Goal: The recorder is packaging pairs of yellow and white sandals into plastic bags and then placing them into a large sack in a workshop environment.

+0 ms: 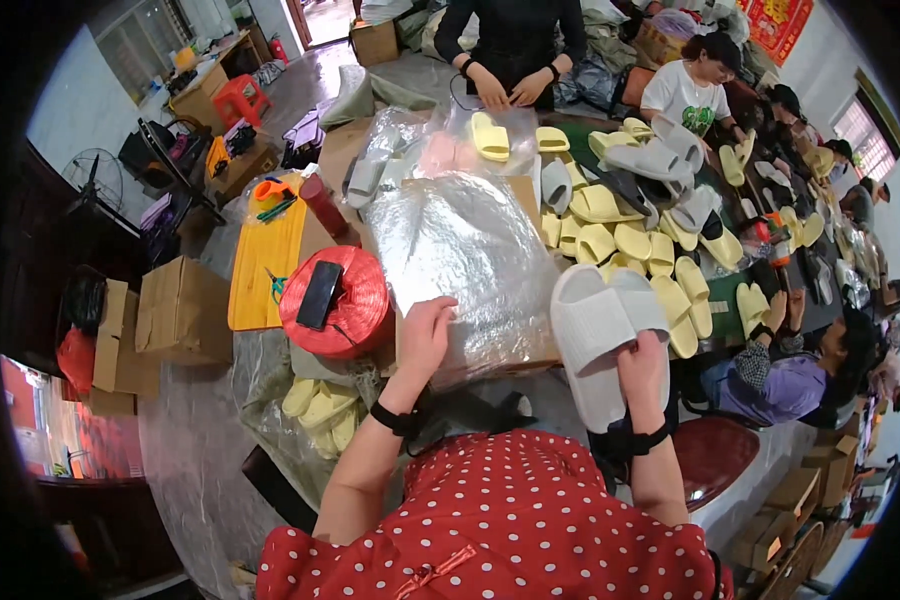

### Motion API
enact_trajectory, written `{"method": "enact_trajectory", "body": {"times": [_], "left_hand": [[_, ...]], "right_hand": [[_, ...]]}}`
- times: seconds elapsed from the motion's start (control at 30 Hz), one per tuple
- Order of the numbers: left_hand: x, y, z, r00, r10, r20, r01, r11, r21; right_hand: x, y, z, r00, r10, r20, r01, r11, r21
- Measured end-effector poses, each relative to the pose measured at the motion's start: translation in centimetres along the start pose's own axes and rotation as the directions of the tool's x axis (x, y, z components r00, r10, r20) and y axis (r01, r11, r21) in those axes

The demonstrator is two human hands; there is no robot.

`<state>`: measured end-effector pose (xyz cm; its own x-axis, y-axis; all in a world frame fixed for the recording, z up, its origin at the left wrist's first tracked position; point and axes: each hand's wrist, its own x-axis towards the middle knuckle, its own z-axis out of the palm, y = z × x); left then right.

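My right hand [642, 372] is closed on a pair of pale grey slide slippers [592, 335], held together just past the table's near right corner. My left hand [425, 335] is at the near left edge of a stack of clear plastic bags [470, 250]. Its fingers are bent, apparently pinching the top bag's edge, though the fingertips are partly hidden. Under the bags is a cardboard box. Yellow slippers [600, 205] lie in a loose heap to the right of the bags, with grey slippers [660, 155] among them.
A big roll of red twine [355, 325] bears a black phone [320, 295] on my left. Beyond it are a wooden board [265, 260], scissors [277, 285] and tape [270, 190]. More yellow slippers [320, 410] sit low on the left. Co-workers work across the table and along its right side.
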<state>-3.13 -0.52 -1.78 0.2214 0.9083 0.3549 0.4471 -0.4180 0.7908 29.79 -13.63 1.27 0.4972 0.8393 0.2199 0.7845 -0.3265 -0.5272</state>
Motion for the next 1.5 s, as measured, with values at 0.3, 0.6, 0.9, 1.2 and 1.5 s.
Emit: {"method": "enact_trajectory", "body": {"times": [0.3,0.6,0.9,1.2,1.5], "left_hand": [[1.6,0.7,0.5,0.959,-0.275,0.07,0.282,0.948,-0.145],[3.0,1.7,1.3,0.978,-0.023,-0.208,0.071,0.972,0.225],[2.8,3.4,-0.6,0.944,0.298,0.14,-0.325,0.784,0.529],[-1.0,0.8,0.9,0.854,0.147,0.499,-0.279,0.939,0.202],[-4.7,-1.6,-0.5,0.859,0.165,0.484,-0.322,0.91,0.261]], "right_hand": [[-1.1,0.5,-1.8,0.993,-0.012,-0.116,0.031,0.986,0.163],[-2.0,0.0,-1.5,0.992,-0.014,-0.126,0.04,0.978,0.205],[-1.1,-1.6,-2.3,0.982,-0.065,-0.179,0.129,0.919,0.372],[0.7,-4.8,3.1,0.966,-0.259,0.011,0.25,0.942,0.224],[1.9,-4.3,5.4,0.979,-0.113,0.169,0.091,0.987,0.133]]}}
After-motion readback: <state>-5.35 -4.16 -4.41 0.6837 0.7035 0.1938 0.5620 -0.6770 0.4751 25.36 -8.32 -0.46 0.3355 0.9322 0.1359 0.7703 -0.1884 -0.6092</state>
